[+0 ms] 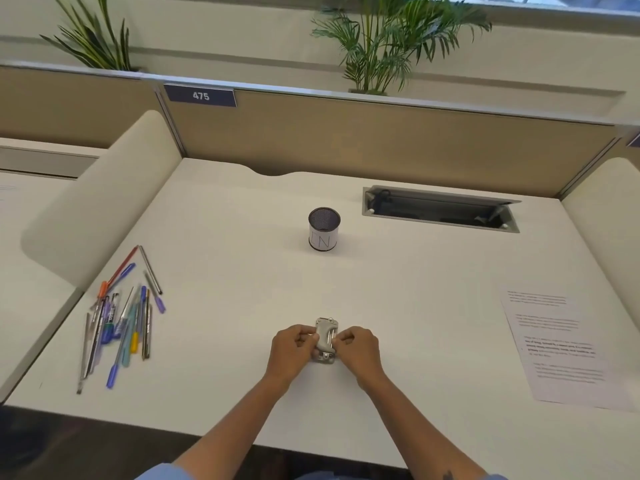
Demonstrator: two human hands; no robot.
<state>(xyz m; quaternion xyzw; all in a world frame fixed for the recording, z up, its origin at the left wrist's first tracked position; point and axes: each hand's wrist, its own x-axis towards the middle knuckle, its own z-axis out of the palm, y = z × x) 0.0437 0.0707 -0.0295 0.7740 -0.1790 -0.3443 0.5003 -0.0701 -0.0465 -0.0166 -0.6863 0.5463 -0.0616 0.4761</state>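
Pinches the grey metal device (325, 339) from both flanks: left hand (294, 344) with fingers curled onto the left edge, right hand (358, 346) with fingers curled onto the right edge, thumbs tucked toward the top plate. Appears to keep it flat on the white desk (415, 289), close to the near edge and about centre, lengthwise from near to far. Cannot tell the exact mechanism from this view; judged to be a squeeze or adjustment of the top plate. For a clean result: hold the base down against the desk, press equally from left and right to prevent skewing or sliding, keep fingertips clear of the rivets and of any closing gap, and steady both wrists on the surface. Further out, to the left: loose pile of pens (121, 320), fanned near to far, well apart from the device. Beyond, toward the far centre: upright mesh pen cup (323, 230) with a paper band marked IN, no pen seen standing in it. To the right: printed sheet (561, 348), lying flat near the desk's right edge. At the far right: open cable hatch (440, 209), recessed in the desk. Avoid sweeping a forearm into the pens or the sheet.
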